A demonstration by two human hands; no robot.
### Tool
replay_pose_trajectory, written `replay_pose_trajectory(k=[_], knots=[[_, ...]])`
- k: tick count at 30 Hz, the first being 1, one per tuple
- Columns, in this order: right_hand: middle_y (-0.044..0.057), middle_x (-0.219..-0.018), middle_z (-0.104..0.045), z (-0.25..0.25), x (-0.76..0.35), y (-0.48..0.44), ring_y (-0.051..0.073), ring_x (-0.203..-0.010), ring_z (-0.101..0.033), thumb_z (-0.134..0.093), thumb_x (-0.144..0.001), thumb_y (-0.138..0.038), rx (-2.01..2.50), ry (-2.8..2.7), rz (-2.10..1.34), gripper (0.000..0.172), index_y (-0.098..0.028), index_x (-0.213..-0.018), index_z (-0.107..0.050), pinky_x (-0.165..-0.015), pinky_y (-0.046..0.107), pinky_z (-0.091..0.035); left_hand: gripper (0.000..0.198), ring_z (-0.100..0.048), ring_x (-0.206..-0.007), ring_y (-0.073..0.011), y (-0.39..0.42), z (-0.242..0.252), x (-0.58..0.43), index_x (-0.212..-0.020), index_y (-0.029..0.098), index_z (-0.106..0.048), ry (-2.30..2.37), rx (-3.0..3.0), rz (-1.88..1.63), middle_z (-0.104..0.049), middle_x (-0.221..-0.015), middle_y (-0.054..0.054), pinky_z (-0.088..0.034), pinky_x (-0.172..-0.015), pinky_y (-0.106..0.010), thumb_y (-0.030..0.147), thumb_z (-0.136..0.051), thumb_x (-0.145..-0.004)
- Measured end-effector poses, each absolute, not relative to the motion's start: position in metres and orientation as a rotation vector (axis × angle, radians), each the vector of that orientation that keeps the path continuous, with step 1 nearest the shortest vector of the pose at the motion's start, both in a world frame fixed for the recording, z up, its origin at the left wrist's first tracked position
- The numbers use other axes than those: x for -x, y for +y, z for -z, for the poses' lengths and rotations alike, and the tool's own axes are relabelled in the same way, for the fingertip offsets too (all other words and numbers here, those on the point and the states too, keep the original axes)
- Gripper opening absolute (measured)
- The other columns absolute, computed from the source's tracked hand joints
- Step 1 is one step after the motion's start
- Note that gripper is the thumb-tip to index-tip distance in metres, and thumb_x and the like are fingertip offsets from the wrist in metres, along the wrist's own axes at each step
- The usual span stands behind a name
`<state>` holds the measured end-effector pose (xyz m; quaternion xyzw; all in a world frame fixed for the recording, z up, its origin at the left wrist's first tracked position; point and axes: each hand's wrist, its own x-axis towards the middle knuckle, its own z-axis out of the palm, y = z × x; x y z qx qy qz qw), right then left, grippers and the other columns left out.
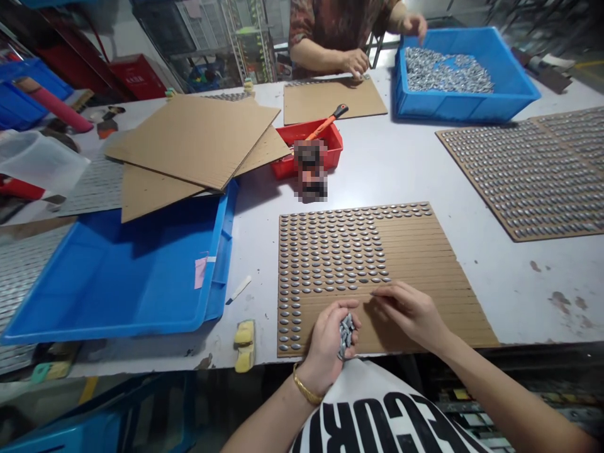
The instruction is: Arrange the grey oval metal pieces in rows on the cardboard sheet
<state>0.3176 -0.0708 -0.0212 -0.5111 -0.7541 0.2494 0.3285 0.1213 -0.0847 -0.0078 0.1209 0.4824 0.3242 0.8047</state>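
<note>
At the near edge of the white table [368,170]: one cardboard board [425,258], rows of small metal pieces [333,248] along its far and left parts, bare lined card elsewhere. Left hand [324,336], cupped over the near part, cradling a loose heap of pieces. Right hand [415,311], just beside the rows, thumb and finger pinching a single piece [373,294]. To the left: yellow block [244,346], blue tray [117,330]. Beyond: red bin [334,151].

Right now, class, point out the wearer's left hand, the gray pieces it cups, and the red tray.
Left hand [324,340]: head view, middle of the hand.
Gray pieces [346,332]: head view, middle of the handful.
Red tray [335,155]: head view, outer wall.
</note>
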Motion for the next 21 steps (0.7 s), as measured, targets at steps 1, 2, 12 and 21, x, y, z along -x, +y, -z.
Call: replay_pose_trajectory(k=[1, 2, 12, 21], knots=[[0.005, -0.086, -0.065, 0.023, -0.321, -0.07, 0.016, -0.076, -0.062, -0.051, -0.09, -0.02, 1.36, -1.972, -0.651, 0.012, -0.021, -0.097, -0.061, -0.066, 0.027, -0.05, 0.028, -0.045, -0.049, -0.0069, -0.086, 0.008, -0.121, -0.102, 0.02, -0.054, 1.037, -0.267, -0.693, -0.055, -0.073, 0.001, -0.02, -0.035, -0.015, 0.032, -0.054, -0.077], [0.005, -0.086, -0.065, 0.026, -0.323, -0.069, 0.016, -0.076, -0.062, -0.051, -0.09, -0.02, 1.379, -1.976, -0.649, 0.012, -0.021, -0.097, -0.061, -0.066, 0.027, -0.05, 0.025, -0.045, -0.049, -0.0069, -0.087, 0.009, -0.121, -0.101, 0.022, -0.052, 1.04, -0.273, -0.694, -0.055, -0.073, 0.001, -0.02, -0.035, -0.015, 0.031, -0.055, -0.077], [0.005, -0.089, -0.065, 0.04, -0.317, -0.061, 0.014, -0.081, -0.061, -0.047, -0.091, -0.016, 1.34, -2.074, -0.565, 0.015, -0.021, -0.094, -0.061, -0.07, 0.025, -0.049, 0.026, -0.043, -0.049, -0.0055, -0.091, 0.013, -0.122, -0.096, 0.021, -0.053, 1.038, -0.302, -0.67, -0.053, -0.073, 0.002, -0.021, -0.035, -0.014, 0.041, -0.059, -0.08], [0.006, -0.091, -0.066, 0.047, -0.311, -0.054, 0.014, -0.082, -0.06, -0.046, -0.092, -0.015, 1.402, -2.201, -0.389, 0.018, -0.019, -0.093, -0.064, -0.071, 0.025, -0.049, 0.03, -0.044, -0.049, -0.0054, -0.091, 0.016, -0.121, -0.097, 0.021, -0.055, 1.02, -0.278, -0.689, -0.052, -0.074, 0.002, -0.021, -0.035, -0.015, 0.044, -0.061, -0.079]])
